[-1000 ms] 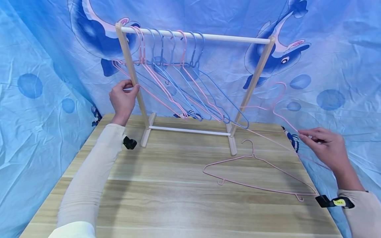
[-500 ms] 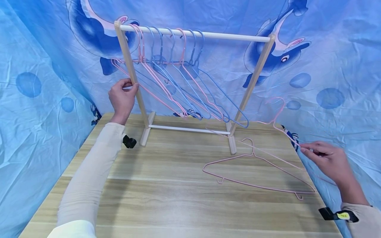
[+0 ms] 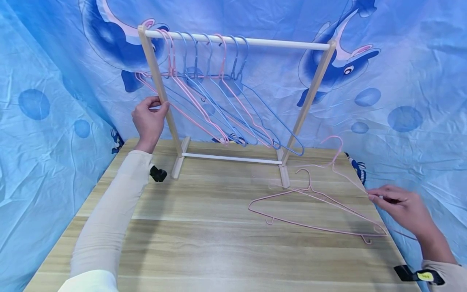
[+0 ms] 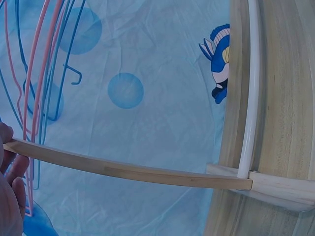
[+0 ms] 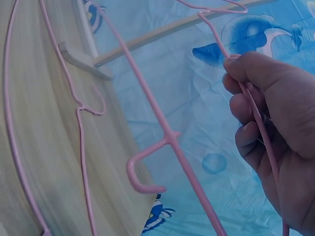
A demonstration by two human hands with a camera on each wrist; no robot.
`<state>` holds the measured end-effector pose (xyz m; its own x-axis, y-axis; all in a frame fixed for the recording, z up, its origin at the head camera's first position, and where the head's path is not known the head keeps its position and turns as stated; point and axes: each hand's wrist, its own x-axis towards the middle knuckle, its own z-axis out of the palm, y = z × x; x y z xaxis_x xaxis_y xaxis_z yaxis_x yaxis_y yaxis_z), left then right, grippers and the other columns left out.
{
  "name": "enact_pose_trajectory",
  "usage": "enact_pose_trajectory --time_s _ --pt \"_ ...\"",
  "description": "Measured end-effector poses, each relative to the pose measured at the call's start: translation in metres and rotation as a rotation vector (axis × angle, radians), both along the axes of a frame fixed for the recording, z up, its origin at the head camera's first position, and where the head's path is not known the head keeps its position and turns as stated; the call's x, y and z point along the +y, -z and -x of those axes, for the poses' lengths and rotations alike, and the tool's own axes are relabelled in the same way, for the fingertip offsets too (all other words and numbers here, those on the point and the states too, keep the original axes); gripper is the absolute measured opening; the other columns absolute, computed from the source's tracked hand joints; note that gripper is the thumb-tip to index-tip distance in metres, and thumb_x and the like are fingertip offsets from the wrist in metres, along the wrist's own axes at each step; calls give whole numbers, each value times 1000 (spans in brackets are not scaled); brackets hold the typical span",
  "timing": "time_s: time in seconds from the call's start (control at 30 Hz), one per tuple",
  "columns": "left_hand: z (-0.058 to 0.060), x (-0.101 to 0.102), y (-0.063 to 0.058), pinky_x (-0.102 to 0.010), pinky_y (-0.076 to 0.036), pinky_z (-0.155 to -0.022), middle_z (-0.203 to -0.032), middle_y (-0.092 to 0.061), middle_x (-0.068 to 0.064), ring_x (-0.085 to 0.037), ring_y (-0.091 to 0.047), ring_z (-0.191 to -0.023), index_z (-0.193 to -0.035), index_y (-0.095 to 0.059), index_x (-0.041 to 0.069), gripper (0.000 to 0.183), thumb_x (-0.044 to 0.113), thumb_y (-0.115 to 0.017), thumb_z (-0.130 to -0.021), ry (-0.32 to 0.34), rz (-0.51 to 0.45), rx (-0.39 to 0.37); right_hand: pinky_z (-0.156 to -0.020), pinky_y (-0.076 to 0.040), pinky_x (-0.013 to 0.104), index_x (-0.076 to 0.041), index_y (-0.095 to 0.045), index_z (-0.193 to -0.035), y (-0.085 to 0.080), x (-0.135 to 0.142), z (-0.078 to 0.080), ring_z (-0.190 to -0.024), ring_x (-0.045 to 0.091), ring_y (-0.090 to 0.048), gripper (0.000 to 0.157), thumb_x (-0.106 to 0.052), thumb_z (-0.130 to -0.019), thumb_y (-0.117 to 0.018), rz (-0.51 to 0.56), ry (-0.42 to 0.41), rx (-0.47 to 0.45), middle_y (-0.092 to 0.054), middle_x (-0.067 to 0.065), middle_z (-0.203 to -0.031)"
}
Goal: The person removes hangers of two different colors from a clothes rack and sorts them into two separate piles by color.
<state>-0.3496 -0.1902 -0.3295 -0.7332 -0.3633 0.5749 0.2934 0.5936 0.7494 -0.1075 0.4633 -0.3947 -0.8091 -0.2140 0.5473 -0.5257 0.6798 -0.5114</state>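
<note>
My left hand (image 3: 147, 121) pinches the left wooden post (image 3: 154, 73) of a small clothes rack, between thumb and fingers. In the left wrist view, fingertips curl round the upper part of that post (image 4: 123, 169). My right hand (image 3: 403, 209) pinches a pink clothes hanger (image 3: 341, 144) by its sloping shoulder, its hook pointing up and left. The right wrist view shows the held hanger's bottom bar (image 5: 188, 172) with a small side hook. A second pink hanger (image 3: 321, 230) lies flat on the table, overlapped by the held one in the head view.
Several pink and blue hangers (image 3: 277, 111) hang on the left half of the rack's white top rail (image 3: 281, 43). A white lower bar (image 3: 233, 158) joins the rack's feet. Behind the wooden table (image 3: 204, 247) hangs a blue curtain (image 3: 408, 154) with dolphins.
My right hand has come down with the pink hanger, bringing it from beside the rack to over the lying hanger. My left hand stays on the post.
</note>
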Motion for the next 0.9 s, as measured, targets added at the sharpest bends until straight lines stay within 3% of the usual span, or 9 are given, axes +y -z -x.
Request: enact_pose_trajectory --time_s 0.17,0.37,0.53,0.73,0.9 --pt "0 0 -1 -29 -60 -85 -111 -77 -5 -17 -75 -95 -119 -77 13 35 40 -70 -97 1 -12 -7 -58 -46 16 -2 -80 -97 6 1 -3 -72 1 -59 34 25 -78 -70 -2 -32 -85 -74 -10 -90" --pt "0 1 -1 -29 -60 -85 -111 -77 -5 -16 -75 -94 -119 -77 13 35 40 -70 -97 3 -18 -7 -57 -48 18 -4 -80 -99 14 1 -6 -70 6 -61 26 16 -86 -71 22 29 -206 -75 -7 -91" --pt "-2 1 0 -27 -60 -84 -110 -77 -6 -12 -73 -92 -118 -77 13 35 40 -70 -96 5 -34 1 -57 -49 19 -4 -80 -105 20 5 -1 -69 8 -60 18 5 -92 -72 -9 65 -279 -73 -13 -94" --pt "-2 3 -1 -26 -60 -86 -110 -76 -6 -12 -73 -91 -118 -77 13 36 42 -70 -96 11 -42 2 -51 -41 24 -9 -80 -99 31 13 7 -63 8 -51 17 2 -86 -79 -50 91 -255 -66 -12 -82" --pt "-1 4 1 -26 -59 -86 -110 -76 -5 -12 -73 -92 -118 -77 14 36 42 -70 -96 8 -37 -2 -52 -42 20 -12 -80 -95 37 18 15 -64 5 -53 18 2 -84 -81 -75 99 -225 -65 -10 -78"
